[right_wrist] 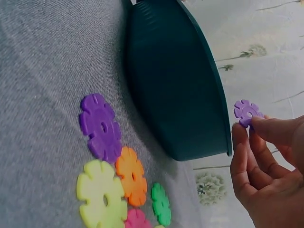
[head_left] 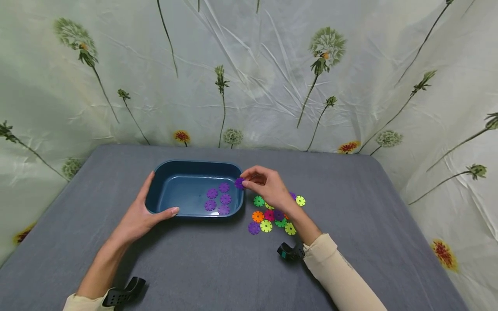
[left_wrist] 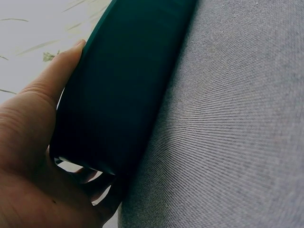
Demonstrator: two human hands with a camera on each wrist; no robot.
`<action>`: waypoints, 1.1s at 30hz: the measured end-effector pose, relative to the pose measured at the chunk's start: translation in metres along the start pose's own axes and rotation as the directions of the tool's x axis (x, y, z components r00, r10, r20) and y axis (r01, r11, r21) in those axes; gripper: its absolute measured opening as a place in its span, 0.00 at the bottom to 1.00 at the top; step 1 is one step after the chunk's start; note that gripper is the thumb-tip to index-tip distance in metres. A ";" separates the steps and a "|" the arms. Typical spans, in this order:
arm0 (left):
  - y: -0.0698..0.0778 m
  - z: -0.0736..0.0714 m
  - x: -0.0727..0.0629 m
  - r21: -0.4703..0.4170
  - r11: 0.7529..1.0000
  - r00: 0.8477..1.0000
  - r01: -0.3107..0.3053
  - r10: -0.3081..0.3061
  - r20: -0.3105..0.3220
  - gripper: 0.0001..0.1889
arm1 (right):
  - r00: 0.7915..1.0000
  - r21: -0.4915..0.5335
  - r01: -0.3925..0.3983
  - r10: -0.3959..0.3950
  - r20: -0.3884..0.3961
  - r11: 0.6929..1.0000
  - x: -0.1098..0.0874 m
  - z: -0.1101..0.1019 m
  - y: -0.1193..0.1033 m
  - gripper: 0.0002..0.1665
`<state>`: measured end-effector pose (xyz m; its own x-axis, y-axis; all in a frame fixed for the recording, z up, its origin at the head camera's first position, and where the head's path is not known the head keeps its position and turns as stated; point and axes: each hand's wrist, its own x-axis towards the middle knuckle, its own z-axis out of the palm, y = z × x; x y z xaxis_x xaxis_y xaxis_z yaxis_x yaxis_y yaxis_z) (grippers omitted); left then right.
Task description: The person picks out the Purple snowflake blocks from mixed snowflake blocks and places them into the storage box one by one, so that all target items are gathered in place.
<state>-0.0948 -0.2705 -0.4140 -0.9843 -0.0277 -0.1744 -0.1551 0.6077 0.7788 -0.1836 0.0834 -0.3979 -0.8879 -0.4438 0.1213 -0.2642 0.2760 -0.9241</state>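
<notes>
A blue plastic basin [head_left: 186, 168] stands on the grey cloth, with several purple flower-shaped plastic discs [head_left: 212, 193] lying flat in its right part. My left hand [head_left: 136, 216] grips the basin's left end, thumb over the near rim and fingers along the end wall; in the left wrist view the hand [left_wrist: 38, 137] wraps its corner. At the right rim, my right hand [head_left: 268, 185] pinches one purple disc [right_wrist: 246, 110] between thumb and fingertips. That disc stays raised at rim height, overlapping the rim in the head view.
Right of the basin lies a loose group of flower discs: orange [head_left: 258, 216], yellow [head_left: 266, 226], green [head_left: 258, 201], pink [head_left: 269, 215] and purple [head_left: 254, 228]. Part of the group is behind my right wrist. A dandelion-print curtain [head_left: 264, 86] hangs behind the table.
</notes>
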 end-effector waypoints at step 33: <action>-0.002 0.000 0.000 0.001 1.000 1.000 -0.012 0.012 -0.001 0.66 | 0.998 -0.080 0.060 -0.061 -0.014 0.995 0.037 0.038 -0.013 0.08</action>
<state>-0.0950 -0.2717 -0.4150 -0.9861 -0.0214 -0.1646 -0.1435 0.6087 0.7803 -0.1991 0.0309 -0.3955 -0.8751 -0.4481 0.1827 -0.3463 0.3164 -0.8832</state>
